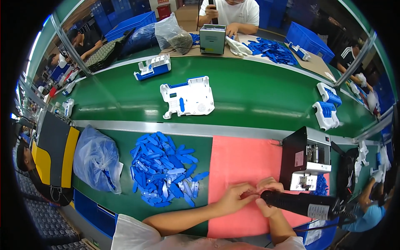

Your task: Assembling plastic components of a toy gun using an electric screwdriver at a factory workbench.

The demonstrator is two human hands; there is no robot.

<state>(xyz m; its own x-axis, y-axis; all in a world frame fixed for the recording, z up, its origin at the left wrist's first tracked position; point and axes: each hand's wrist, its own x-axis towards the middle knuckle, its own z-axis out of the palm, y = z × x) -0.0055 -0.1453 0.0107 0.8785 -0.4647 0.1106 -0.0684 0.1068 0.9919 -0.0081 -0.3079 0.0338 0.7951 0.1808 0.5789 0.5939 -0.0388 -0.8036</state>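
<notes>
far left of frame, a black and yellow panel [54, 156] beside a person seated at the left edge. next to it a crumpled clear plastic bag [98, 160] with a few blue bits inside, lying on the green bench [125, 204]. centre-left, a loose heap of blue plastic clips [164, 171], spread flat, just left of the pink mat [241, 162]. above that, on the green conveyor belt [258, 91], a white housing with blue inserts [187, 96] sits mid-belt; a smaller white and blue part [153, 67] is further up-left. lower centre, over the mid-lower part of the pink mat, the left hand [233, 196] comes in from the bottom, fingers curled and pinched together at something tiny where both hands meet; can't tell what the piece is, it's hidden by fingertips. touching it, the right hand [268, 192] is wrapped closed around the front of a black electric screwdriver [306, 204], which lies nearly level, pointing left toward the left fingertips. just above-right, a black and white box-shaped machine [304, 160] on the mat's right edge. right side of belt, two more white and blue housings [327, 107]. top centre, another worker behind a small grey box [212, 38].
</notes>
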